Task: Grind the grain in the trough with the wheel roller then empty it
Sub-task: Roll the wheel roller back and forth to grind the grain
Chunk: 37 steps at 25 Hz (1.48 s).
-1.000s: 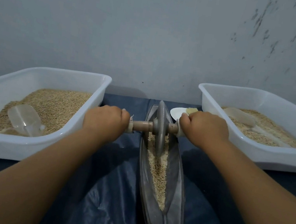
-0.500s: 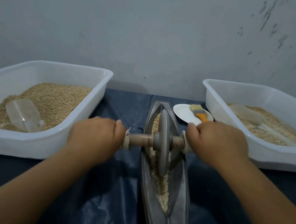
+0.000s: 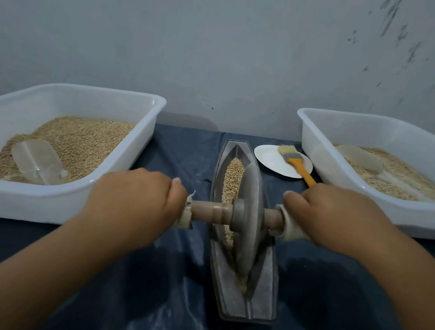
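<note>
A: Where does the grinding stand?

B: The grey boat-shaped metal trough (image 3: 261,294) lies on the dark blue sheet (image 3: 158,312), its long axis running away from the person towards the wall. The grey metal wheel roller with its wooden axle (image 3: 247,221) stands upright in the trough's groove, about halfway along, the axle crossing the trough at right angles.

A: And the hands?

B: The left hand (image 3: 134,197) has its fingers curled round the axle's cloth-wrapped end left of the trough; the right hand (image 3: 336,215) grips the other end right of the trough. Both sit level, equally near the wheel.

A: The grain?

B: Pale tan whole grain (image 3: 233,176) fills the groove beyond the wheel; a little shows under the axle and at the near tip.

A: So the next stroke?

B: I'd judge it must follow the trough's long axis, forward into that far grain, both hands pushing evenly so the wheel stays in the groove. Emptying isn't due yet.

A: Anything else nearby?

B: Right of the trough's far end, a yellow-handled brush (image 3: 295,163) rests on a white round plate (image 3: 271,159). White plastic tubs of grain flank the trough, left (image 3: 33,204) and right (image 3: 430,218).
</note>
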Motion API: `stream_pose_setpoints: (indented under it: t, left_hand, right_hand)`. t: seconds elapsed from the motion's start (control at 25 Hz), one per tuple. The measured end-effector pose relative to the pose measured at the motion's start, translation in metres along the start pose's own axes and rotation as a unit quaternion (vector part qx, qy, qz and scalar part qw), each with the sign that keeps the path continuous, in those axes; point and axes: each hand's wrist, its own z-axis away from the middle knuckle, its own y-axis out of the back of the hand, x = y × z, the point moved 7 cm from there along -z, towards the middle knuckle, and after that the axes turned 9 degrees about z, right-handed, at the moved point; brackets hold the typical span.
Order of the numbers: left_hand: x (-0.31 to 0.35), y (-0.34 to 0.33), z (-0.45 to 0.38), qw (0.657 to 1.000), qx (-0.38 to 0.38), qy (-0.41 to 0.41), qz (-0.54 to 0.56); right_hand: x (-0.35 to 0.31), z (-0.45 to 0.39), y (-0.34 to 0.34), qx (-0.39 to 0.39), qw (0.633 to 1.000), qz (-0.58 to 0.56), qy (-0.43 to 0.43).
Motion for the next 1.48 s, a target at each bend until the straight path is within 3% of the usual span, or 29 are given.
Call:
stream_pose_setpoints:
  t: [0.12,0.2,0.44,0.52,0.6,0.68,0.8,0.92,1.0,1.12,1.28,1.4,1.48]
  left_hand:
    - [-0.012,-0.021,-0.011,0.994,-0.074,0.077,-0.018]
    - [-0.025,-0.035,-0.027,0.984,-0.095,0.136,-0.072]
    - [-0.026,-0.034,-0.032,0.981,-0.145,0.13,-0.024]
    - [-0.013,-0.023,-0.011,0.99,-0.116,0.079,-0.026]
    - [0.001,-0.005,0.004,0.999,-0.033,0.008,0.004]
    - [0.004,0.007,0.007,0.999,0.033,0.005,0.009]
    - [-0.008,-0.014,-0.017,0.994,-0.056,0.083,-0.045]
    - [-0.027,-0.029,-0.043,0.98,-0.119,0.14,-0.074]
    - [-0.028,-0.028,-0.047,0.98,-0.127,0.139,-0.06]
    - [-0.017,-0.021,-0.023,0.984,-0.137,0.106,-0.032]
    - [-0.003,0.001,0.0,0.999,-0.028,0.016,0.005]
    - [-0.017,-0.025,-0.012,0.987,-0.101,0.114,-0.048]
    - [-0.028,-0.036,-0.033,0.979,-0.119,0.146,-0.074]
  right_hand:
    - [0.001,-0.013,0.006,0.063,0.995,0.004,-0.076]
    - [0.002,-0.036,0.003,0.065,0.992,-0.004,-0.111]
    - [0.0,-0.037,-0.001,0.041,0.994,-0.02,-0.095]
    - [0.001,-0.015,0.003,0.022,0.997,-0.032,-0.071]
    - [0.002,0.004,0.006,0.019,0.998,-0.018,-0.06]
    - [-0.001,0.012,0.008,0.057,0.996,-0.016,-0.073]
    - [0.001,-0.005,0.007,0.104,0.988,-0.036,-0.105]
    - [0.0,-0.033,-0.002,0.097,0.987,-0.036,-0.121]
    - [0.003,-0.037,-0.003,0.08,0.988,-0.038,-0.125]
    - [0.003,-0.02,-0.005,0.011,0.997,-0.055,-0.044]
    - [0.004,0.003,0.001,0.008,0.999,-0.043,-0.022]
    - [0.0,-0.013,0.005,0.103,0.991,-0.018,-0.085]
    - [0.001,-0.031,0.004,0.117,0.987,-0.017,-0.107]
